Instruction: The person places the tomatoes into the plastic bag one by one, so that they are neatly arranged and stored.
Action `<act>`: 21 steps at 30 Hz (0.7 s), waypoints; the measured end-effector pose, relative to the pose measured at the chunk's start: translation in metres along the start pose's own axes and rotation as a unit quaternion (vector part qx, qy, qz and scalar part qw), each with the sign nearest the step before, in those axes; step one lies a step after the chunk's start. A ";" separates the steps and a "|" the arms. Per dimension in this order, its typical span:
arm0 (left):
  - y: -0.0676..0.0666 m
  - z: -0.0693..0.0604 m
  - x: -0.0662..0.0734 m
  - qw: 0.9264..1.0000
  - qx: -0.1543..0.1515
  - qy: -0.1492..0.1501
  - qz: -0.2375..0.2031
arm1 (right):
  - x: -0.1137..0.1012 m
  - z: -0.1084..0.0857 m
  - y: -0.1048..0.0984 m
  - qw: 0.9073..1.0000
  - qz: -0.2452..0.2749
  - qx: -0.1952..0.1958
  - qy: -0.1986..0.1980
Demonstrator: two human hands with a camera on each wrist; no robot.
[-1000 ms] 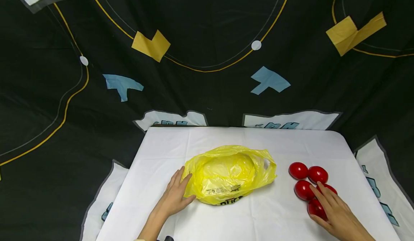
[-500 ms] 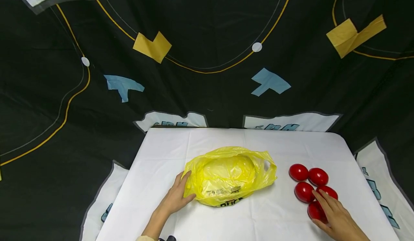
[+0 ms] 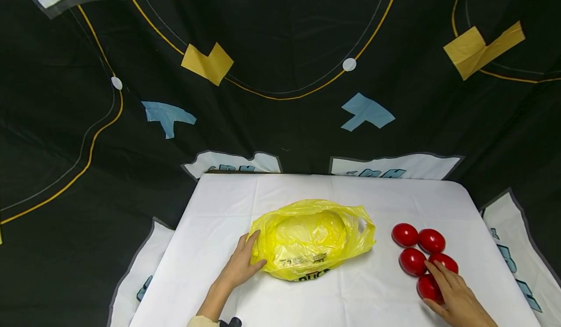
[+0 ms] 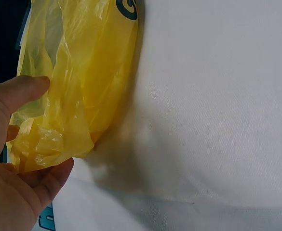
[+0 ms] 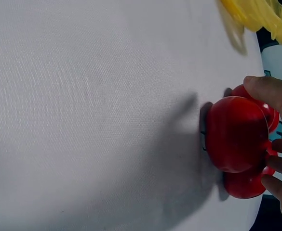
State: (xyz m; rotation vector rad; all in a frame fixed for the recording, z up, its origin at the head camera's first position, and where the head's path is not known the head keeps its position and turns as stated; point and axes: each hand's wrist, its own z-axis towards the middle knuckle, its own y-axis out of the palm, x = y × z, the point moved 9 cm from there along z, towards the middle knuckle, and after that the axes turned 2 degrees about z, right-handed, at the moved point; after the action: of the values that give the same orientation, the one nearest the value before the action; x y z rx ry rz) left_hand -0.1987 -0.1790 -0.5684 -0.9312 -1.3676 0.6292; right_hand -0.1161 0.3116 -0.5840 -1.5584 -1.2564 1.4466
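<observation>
A yellow plastic bag [image 3: 311, 241] with dark print lies puffed out in the middle of the white table. At its left end, my left hand [image 3: 238, 268] touches it with spread, slightly bent fingers. The left wrist view shows the thumb [image 4: 27, 92] on one side of the bag's loose end and the other fingers on the opposite side. Several glossy red tomatoes [image 3: 412, 261], smooth and oval, sit in a cluster at the right. My right hand [image 3: 462, 300] rests over the nearest ones with loosely bent fingers, partly hiding them.
The table [image 3: 280, 185] is covered with a creased white cloth. Behind it hangs a black sheet [image 3: 280, 132] with yellow and blue shapes. A small dark object [image 3: 234, 322] shows beside the left wrist.
My left fingers have bent a little more around the bag's left end. The right hand has drawn slightly back toward me, uncovering more of the red tomatoes. Bag and tomatoes stay in place.
</observation>
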 end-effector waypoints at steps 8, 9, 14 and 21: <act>0.003 0.001 -0.002 1.000 -0.008 -0.003 -0.008 | 0.003 0.004 0.005 1.000 -0.005 -0.004 0.013; 0.003 0.000 -0.003 1.000 -0.009 -0.006 -0.009 | 0.003 0.004 0.005 1.000 -0.007 -0.004 0.015; 0.003 0.001 -0.004 1.000 -0.010 -0.011 -0.010 | 0.003 0.005 0.007 1.000 -0.013 0.005 0.016; 0.004 0.001 -0.005 1.000 -0.011 -0.012 -0.010 | 0.004 0.007 0.012 1.000 -0.018 0.004 0.014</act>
State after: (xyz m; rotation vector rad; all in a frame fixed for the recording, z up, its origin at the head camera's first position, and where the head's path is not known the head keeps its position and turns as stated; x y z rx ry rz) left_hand -0.2001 -0.1805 -0.5748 -0.9293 -1.4057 0.6125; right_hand -0.1207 0.3106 -0.5975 -1.5392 -1.2542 1.4004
